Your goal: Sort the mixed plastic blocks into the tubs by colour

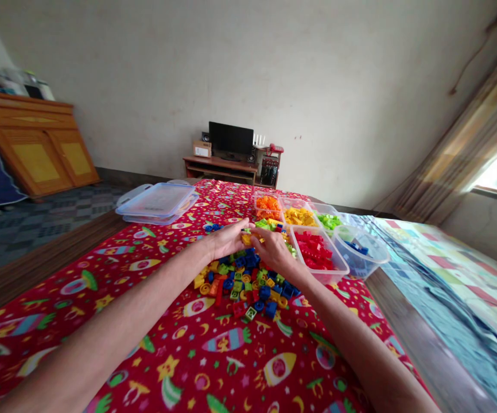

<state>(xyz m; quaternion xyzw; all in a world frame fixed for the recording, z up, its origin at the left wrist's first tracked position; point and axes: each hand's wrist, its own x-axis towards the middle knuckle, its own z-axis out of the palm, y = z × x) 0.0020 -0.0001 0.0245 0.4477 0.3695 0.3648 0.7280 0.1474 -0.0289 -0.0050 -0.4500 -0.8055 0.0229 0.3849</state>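
Note:
A heap of small plastic bricks [248, 281] in blue, yellow, red, green and orange lies on a red patterned tablecloth [231, 367]. Both my hands meet above the far side of the heap. My left hand [228, 238] and my right hand [273, 248] have their fingers closed together on a small yellow brick [247, 236] held between them.
Clear tubs hold sorted bricks: orange [268, 205], yellow [299, 216], green [329, 220], red [316, 250] and blue [359, 250]. Stacked clear lids [157, 202] lie at the far left of the table. A bed [455, 275] runs along the right; a cabinet [33, 143] stands far left.

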